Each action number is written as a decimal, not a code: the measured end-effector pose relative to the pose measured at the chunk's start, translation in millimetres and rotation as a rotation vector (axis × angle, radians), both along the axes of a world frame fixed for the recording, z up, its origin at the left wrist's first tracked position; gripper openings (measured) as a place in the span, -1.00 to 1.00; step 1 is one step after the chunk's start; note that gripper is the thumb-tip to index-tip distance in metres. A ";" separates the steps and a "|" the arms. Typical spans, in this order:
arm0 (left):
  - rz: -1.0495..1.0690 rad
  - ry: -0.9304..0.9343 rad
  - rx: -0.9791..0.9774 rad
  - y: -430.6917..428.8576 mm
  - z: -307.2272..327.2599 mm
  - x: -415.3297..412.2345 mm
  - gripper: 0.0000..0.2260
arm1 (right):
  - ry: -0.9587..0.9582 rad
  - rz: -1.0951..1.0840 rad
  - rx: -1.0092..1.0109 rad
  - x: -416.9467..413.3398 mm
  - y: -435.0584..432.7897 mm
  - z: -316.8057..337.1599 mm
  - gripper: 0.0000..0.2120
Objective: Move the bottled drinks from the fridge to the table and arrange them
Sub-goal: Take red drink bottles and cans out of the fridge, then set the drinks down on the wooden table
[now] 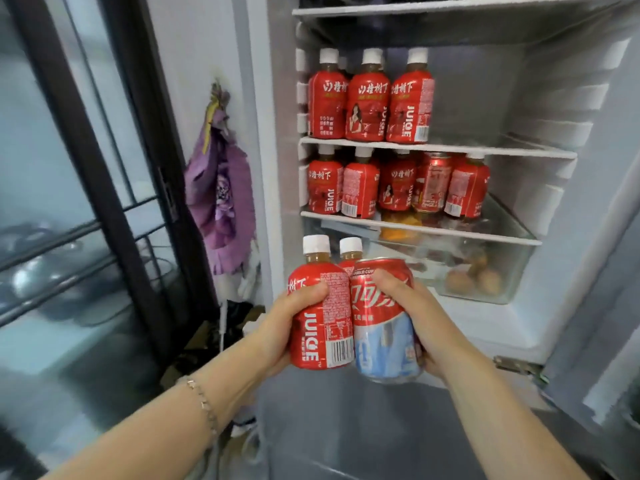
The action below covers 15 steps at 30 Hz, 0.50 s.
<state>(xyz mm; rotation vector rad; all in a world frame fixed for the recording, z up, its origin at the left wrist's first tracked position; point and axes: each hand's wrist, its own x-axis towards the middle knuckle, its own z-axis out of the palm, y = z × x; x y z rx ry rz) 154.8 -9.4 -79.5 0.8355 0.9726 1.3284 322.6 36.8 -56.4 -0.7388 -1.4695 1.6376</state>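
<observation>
We are at the fetching step, standing in front of the open fridge (554, 98) with a load in both hands. Our left hand (277, 327) is curled round the front bottle (322, 317), thumb across its label. Our right hand (429, 327) is wrapped round a can (381, 327), fingers over its upper part. The two are pressed side by side. A second bottle (350, 249) shows only its white cap and neck behind them, and we cannot tell which hand bears it or whether it is just wedged between. Three more bottles stand on the upper shelf (519, 150). A row of bottles with another can among them fills the middle shelf (502, 237), so we judge the task to be far from done. The table is not in view. The next move calls for turning away from the fridge and carrying the cluster level, keeping the squeeze steady so that the half-hidden bottle does not slip. Then we must set each drink upright on the table.
</observation>
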 end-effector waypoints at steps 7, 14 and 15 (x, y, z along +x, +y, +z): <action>0.600 -0.037 -0.020 -166.0 -6.4 20.5 -0.02 | -0.060 0.548 -0.032 -33.5 -88.3 -1.0 -0.53; 0.835 0.011 -0.124 -276.5 -5.2 44.0 0.06 | -0.078 0.763 -0.103 -55.3 -164.1 -11.2 -0.49; 0.919 -0.002 -0.137 -308.8 -8.2 51.2 0.08 | -0.070 0.856 -0.108 -59.2 -190.8 -13.1 -0.49</action>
